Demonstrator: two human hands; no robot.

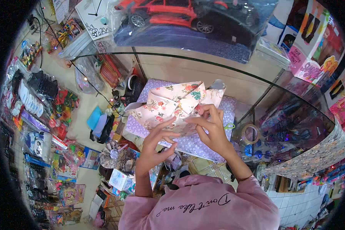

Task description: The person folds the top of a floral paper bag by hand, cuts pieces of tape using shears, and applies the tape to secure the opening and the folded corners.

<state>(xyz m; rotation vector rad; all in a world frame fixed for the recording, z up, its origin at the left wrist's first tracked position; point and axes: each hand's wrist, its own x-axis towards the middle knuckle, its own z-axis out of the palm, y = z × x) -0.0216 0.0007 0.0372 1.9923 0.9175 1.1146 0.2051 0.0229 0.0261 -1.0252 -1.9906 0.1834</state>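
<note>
Pink floral wrapping paper (163, 96) lies folded over itself, its flaps creased and its side ends sticking up. Under it is a lilac flowered sheet or board (214, 147). My left hand (156, 143) is at the near left of the paper, fingers spread and thumb apart, index fingertip at the folded edge. Opposite, my right hand (211, 124) rests over the paper's right part, one finger stretched toward the middle fold and others bent but apart. Whatever the paper may wrap is hidden. Green scissor handles (229, 125) poke out beside my right wrist.
A roll of clear tape (250, 133) stands right of the work surface. A glass shelf edge (172, 56) curves across behind, with a bagged red car picture (188, 30) above it. Packaged goods crowd the left, and a patterned roll (314, 153) sits at right.
</note>
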